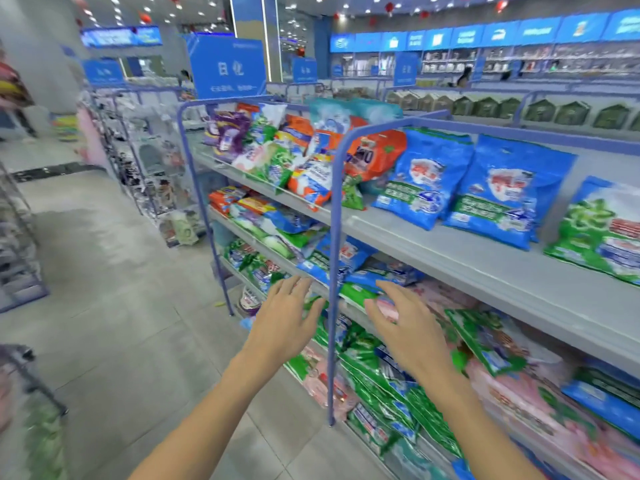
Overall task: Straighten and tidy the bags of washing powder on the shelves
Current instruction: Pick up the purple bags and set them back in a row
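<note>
Left hand [284, 320]: raised in front of the shelving, back of the hand up, fingers straight and a little spread. Nothing in it.
Right hand [405, 327]: much the same, fingers fanned, thumb out, nothing held. Its fingertips overlap the bags behind them; the frame is blurred, so I cannot tell whether they touch.

A blue post [333, 237] of the shelf frame stands upright between the two hands.

Just beyond the fingertips of both hands runs the front edge of a middle shelf. A blue-and-white bag [349, 254] hangs over its lip, right at the post.

Below and to the right of the right hand, a lower shelf is packed with green bags [381, 382], tilted and overlapping. Pink bags [526, 400] lie further right. One green bag [485, 337] lies slanted on top of the pink ones.

Well above the right hand is the top shelf [450, 251]. Two blue bags [424, 178] lean back side by side there. Further right is a green-and-white bag [602, 233], also leaning.

Above the left hand, on the same top shelf, an orange bag [375, 154] slumps behind the post. Past it is a jumble of mixed bags, with purple bags [230, 133] at the far end. Several poke over the shelf edge.

To the left of the left hand is the grey tiled floor [121, 271] of the aisle. High above it hangs a blue sign [227, 67].
</note>
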